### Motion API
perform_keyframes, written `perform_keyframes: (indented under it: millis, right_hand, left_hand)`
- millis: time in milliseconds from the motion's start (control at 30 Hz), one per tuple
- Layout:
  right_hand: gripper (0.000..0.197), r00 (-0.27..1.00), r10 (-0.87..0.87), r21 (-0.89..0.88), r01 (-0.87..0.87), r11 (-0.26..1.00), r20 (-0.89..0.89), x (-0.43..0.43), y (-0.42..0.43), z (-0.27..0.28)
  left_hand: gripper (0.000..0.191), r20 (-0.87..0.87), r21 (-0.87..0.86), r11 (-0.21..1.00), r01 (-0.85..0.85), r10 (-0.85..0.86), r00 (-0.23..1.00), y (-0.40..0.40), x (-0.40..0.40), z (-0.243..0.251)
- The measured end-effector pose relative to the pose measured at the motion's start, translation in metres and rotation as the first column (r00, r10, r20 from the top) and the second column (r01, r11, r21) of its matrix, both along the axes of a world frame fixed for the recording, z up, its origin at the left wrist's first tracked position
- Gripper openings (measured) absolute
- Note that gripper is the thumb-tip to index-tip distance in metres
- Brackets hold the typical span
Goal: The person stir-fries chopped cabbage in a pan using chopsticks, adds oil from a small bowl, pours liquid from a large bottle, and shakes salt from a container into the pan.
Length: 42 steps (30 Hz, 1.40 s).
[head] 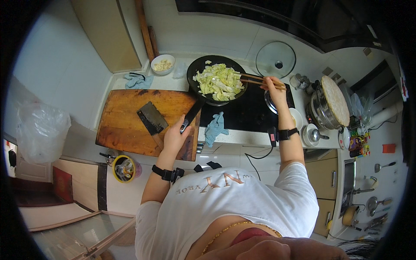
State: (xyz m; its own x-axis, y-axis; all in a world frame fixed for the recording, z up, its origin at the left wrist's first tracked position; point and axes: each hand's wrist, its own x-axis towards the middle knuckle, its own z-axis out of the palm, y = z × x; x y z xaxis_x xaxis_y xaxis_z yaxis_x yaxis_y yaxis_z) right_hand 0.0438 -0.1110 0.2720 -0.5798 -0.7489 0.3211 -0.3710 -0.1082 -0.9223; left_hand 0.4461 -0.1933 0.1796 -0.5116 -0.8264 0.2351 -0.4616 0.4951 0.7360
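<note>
My left hand [175, 135] grips the handle of a black frying pan [192, 70], which stands over the left part of the black cooktop [250, 115]. Chopped cabbage [219, 81] is heaped in the pan. In my right hand [274, 89] is a pair of wooden chopsticks [255, 80], their tips at the right side of the cabbage. Left of the pan handle, a cleaver [152, 117] lies on a wooden cutting board [120, 113], its handle partly behind my left hand. A light-blue cloth [215, 128] rests at the cooktop's front edge.
Behind the board are a white bowl of pale pieces [163, 64] and another blue cloth [138, 81]. A glass lid [274, 60] leans against the back wall. Right of the cooktop stand a steel steamer pot [317, 107] and a small bowl with a ladle [311, 135]. A yellow-rimmed bin [114, 169] stands below the board.
</note>
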Motion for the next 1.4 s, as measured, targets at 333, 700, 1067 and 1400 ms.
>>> perform_keyframes:
  millis: [333, 700, 1067, 1400]
  right_hand:
    - [0.004, 0.788, -0.124, -0.197, 0.004, 0.980, -0.603, 0.077, -0.057, -0.089]
    - [0.008, 0.715, 0.073, -0.050, -0.149, 0.988, -0.695, 0.092, 0.007, -0.028]
    - [0.024, 0.988, -0.120, 0.002, 0.121, 0.993, -0.094, 0.039, -0.040, -0.089]
    - [0.034, 0.990, -0.120, -0.089, 0.126, 0.988, 0.069, 0.014, -0.051, -0.016]
  left_hand:
    - [0.051, 0.035, -0.012, 1.000, 0.000, 0.001, 0.999, 0.002, 0.000, 0.007]
    - [0.053, 0.005, 0.018, 1.000, 0.000, 0.000, 1.000, 0.004, -0.001, 0.005]
    - [0.052, 0.011, -0.009, 1.000, 0.006, -0.006, 1.000, 0.003, -0.004, 0.005]
    - [0.054, 0.055, 0.002, 1.000, -0.022, 0.022, 0.998, 0.003, 0.000, 0.001]
